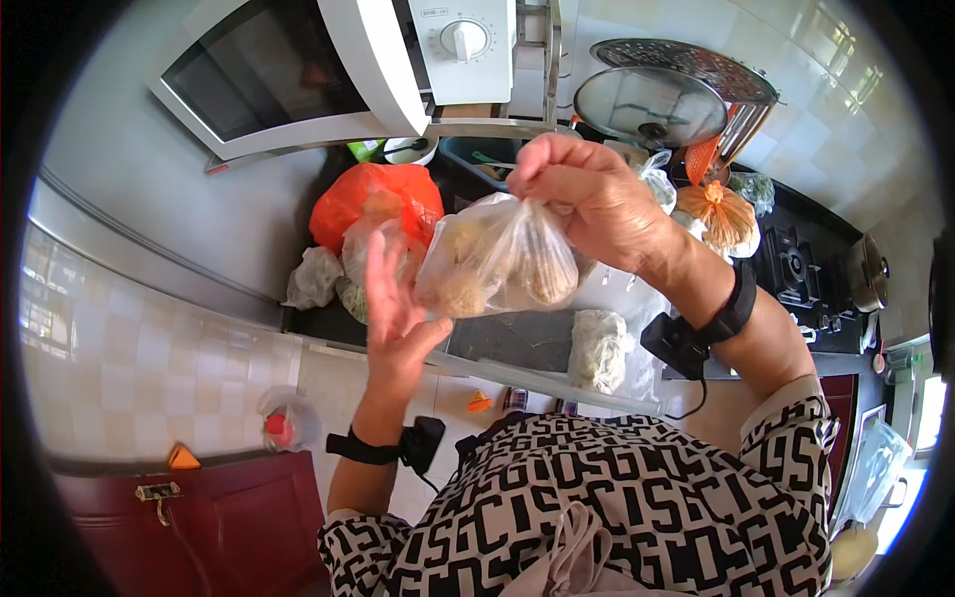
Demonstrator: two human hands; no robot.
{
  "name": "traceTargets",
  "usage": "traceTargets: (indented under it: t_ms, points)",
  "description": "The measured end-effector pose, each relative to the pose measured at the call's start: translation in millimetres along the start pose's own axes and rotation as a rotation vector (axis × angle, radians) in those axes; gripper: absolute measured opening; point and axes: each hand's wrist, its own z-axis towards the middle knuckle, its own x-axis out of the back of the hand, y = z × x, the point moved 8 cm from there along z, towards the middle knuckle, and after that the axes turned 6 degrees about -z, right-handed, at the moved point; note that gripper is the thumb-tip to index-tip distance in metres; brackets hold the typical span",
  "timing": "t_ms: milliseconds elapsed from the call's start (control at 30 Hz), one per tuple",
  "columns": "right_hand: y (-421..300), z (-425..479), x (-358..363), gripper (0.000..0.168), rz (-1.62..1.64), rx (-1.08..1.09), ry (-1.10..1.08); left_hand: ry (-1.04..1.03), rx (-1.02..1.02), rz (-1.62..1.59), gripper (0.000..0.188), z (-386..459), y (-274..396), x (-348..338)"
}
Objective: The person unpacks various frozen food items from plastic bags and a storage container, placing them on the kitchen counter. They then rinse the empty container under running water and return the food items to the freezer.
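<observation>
My right hand (586,194) grips the gathered neck of a translucent plastic bag (496,261) with pale brown food in it, held up over the counter. At the left side of that bag is my left hand (395,313), fingers spread; whether its thumb touches the plastic I cannot tell. Behind the left hand lie an orange-red plastic bag (377,198) and whitish bags of food (313,277). A wrapped pale bundle (598,351) rests on a clear drawer or tray (649,373) beneath my right forearm.
A microwave oven (265,74) stands on a metal rack above the counter. To the right are a glass pan lid (649,104), a tied orange bag (716,213), a gas stove (794,265) and a metal pot (869,272). A dark basin (481,153) sits behind the held bag.
</observation>
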Motion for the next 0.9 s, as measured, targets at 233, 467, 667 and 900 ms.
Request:
traceTargets:
  t_ms: [233, 467, 667, 900]
  points:
    - [-7, 10, -49, 0.005, -0.451, 0.098, -0.217, -0.499, 0.006, 0.899, 0.107, 38, 13, -40]
    - [-4, 18, -57, 0.007, -0.425, 0.119, -0.228, -0.582, 0.335, 0.500, 0.084, 37, -12, -27]
    - [-1, 23, -52, 0.012, -0.495, 0.116, -0.214, -0.378, 0.422, 0.230, 0.033, 36, -27, 0]
    - [-9, -6, 5, 0.022, -0.699, 0.115, -0.072, 0.022, 0.463, -0.142, 0.031, 45, -30, 49]
